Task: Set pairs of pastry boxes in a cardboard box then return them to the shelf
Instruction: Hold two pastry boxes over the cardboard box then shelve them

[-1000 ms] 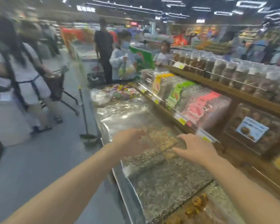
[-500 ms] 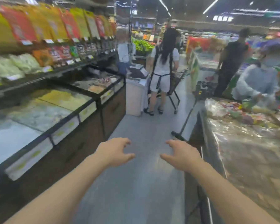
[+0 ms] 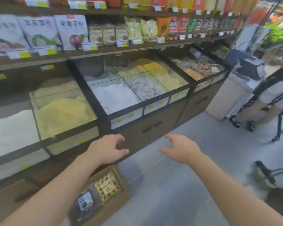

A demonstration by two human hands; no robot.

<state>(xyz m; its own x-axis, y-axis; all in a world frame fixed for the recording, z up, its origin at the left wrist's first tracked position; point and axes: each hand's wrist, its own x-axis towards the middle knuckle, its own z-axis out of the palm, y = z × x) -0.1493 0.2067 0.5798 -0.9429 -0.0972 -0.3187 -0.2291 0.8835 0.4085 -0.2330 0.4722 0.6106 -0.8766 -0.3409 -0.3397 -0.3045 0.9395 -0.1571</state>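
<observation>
swinging round from the aisle, we now face the grain bins with left hand (image 3: 107,148) and right hand (image 3: 180,148) both released and empty, the cardboard box (image 3: 119,181) with pastry boxes (image 3: 107,187) below our left hand, so we should lower both hands evenly.
</observation>
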